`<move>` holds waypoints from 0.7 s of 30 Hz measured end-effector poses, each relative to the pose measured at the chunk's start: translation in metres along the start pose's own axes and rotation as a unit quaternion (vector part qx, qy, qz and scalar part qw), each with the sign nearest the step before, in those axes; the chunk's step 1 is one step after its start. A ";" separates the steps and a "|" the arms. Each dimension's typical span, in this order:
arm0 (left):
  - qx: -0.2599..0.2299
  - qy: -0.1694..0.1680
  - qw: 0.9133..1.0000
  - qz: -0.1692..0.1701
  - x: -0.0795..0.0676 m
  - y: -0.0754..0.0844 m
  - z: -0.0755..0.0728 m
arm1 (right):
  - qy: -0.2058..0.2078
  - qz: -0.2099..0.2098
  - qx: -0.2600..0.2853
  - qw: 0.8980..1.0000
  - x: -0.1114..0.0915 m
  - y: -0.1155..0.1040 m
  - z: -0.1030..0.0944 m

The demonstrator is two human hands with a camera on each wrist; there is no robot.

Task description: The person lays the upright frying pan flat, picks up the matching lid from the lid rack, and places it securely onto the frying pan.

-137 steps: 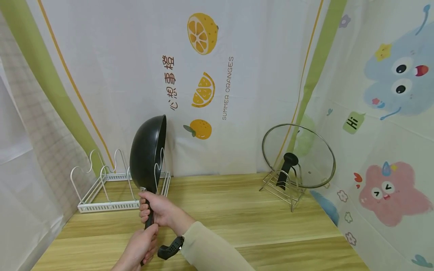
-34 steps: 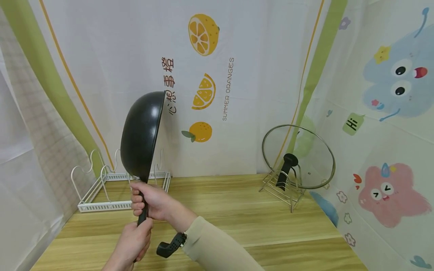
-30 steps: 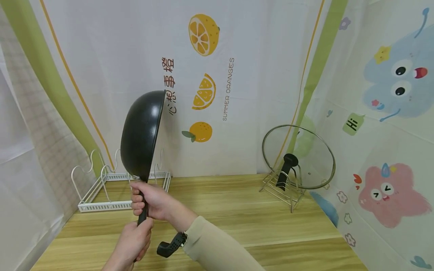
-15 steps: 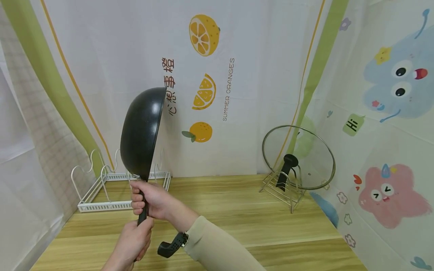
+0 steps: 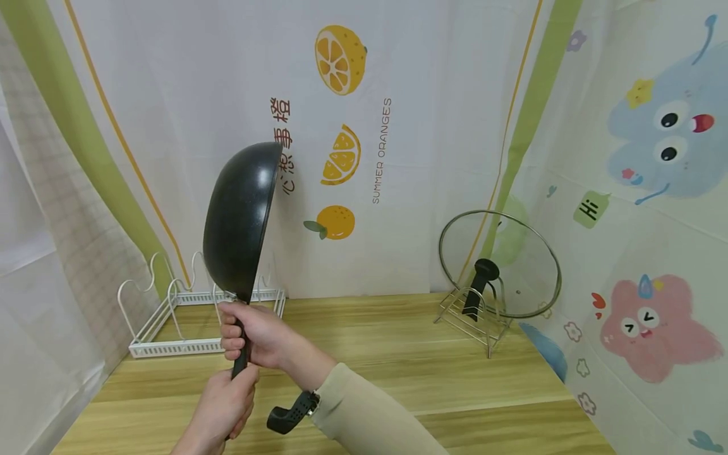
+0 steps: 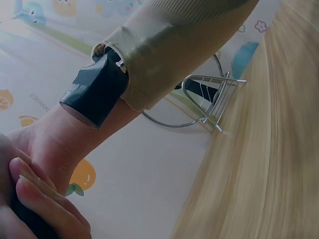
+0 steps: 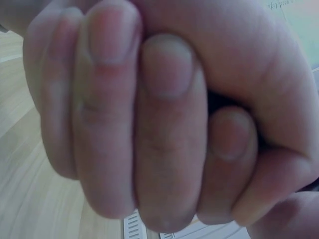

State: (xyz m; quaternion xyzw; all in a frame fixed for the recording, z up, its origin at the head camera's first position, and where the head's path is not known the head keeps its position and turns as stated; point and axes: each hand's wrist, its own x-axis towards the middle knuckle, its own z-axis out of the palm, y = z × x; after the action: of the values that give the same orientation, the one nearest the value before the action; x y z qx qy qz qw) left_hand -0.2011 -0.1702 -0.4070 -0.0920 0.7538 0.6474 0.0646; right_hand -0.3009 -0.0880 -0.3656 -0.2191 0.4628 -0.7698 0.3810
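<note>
Pan (image 5: 236, 221) has risen; left grip (image 5: 223, 404) and right grip (image 5: 256, 333) clasp its handle (image 5: 241, 359) above wood-grain tabletop (image 5: 392, 360), before printed cloth (image 5: 418, 246).

The person's bare right hand (image 7: 154, 117) is filling most of the view, its fingers (image 7: 167, 144) curling around a mostly hidden black object (image 7: 218, 101). A pale wood-grained tabletop (image 7: 22, 144) is showing at left, and a white slotted strip (image 7: 133, 227) is peeking out below the fingers.

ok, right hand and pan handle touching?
Touching. Head view shows it: the right hand has its fingers curled round the pan handle.
</note>
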 end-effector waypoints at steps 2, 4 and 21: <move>-0.002 0.000 1.000 0.000 0.000 0.001 0.001 | 0.001 -0.001 -0.001 1.000 0.000 -0.001 0.000; -0.004 -0.001 1.000 0.000 -0.001 0.002 0.001 | 0.001 -0.002 -0.003 1.000 0.000 -0.001 0.000; -0.009 -0.017 1.000 0.006 -0.002 0.004 0.003 | -0.002 -0.009 -0.006 1.000 -0.007 -0.005 -0.002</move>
State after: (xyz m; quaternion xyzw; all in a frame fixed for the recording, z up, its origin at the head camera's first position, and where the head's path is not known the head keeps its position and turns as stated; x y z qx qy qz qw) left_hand -0.1996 -0.1664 -0.4032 -0.0773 0.7470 0.6563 0.0730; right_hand -0.2997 -0.0806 -0.3621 -0.2267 0.4649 -0.7699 0.3737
